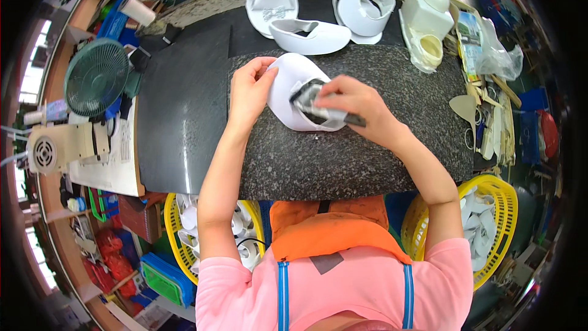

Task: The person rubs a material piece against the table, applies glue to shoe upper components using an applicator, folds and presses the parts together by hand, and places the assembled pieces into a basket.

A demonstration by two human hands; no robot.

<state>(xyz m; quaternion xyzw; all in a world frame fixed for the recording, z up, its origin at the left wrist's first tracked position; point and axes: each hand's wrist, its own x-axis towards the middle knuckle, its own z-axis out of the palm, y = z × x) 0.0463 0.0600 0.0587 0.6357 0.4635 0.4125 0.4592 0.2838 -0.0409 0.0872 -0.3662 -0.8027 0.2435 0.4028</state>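
Currently: left hand [252, 89] pinching white curved piece [283, 97]; right hand [362, 105] closed round blurred tool [354, 120]. Apparent step: working that piece; steady hold needed next.

Noted from beside the surface [355, 165]: dark top, speckled black and grey over most of it, plain smooth black to the worker's left. Along the far side, three white moulded pieces: the left one [267, 0] stands with its opening facing up; the middle one [327, 40] lies just in front of it; the right one [355, 15] sits near. Far right corner: white bottle [419, 15] with conical nozzle, cream cup [430, 49] before it. Fourth white piece [280, 95], hand-held: contact with surface undetermined.
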